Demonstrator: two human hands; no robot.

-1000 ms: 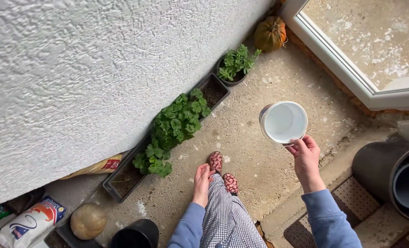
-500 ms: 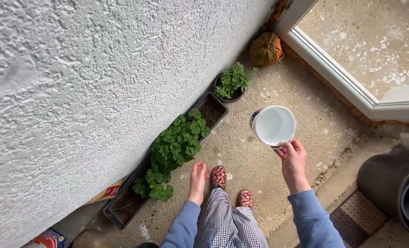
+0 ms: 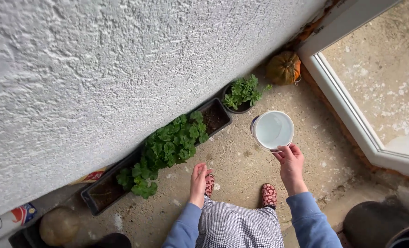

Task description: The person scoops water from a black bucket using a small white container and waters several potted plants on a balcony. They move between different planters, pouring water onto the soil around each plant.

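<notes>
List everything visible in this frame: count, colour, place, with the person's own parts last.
Tub: one, white, held at its rim, above the floor.
Long planter: one, dark, leafy green plant, along the wall.
Round pot: one, dark, green plant, beyond the planter.
Pumpkin: one, orange-green, by the door frame.
Pale gourd: one, tan, bottom left.
Bag: one, white, bottom left edge.
Dark pipe: one, bottom right.
Slippers: two, red patterned.
Left hand: empty, by the leg.
Right hand: fingers on the tub.

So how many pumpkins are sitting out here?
2. An orange-green ribbed pumpkin sits in the corner between the white wall and the door frame. A pale tan round pumpkin lies at the lower left, beyond the long planter's near end. Others may be out of view.
</notes>
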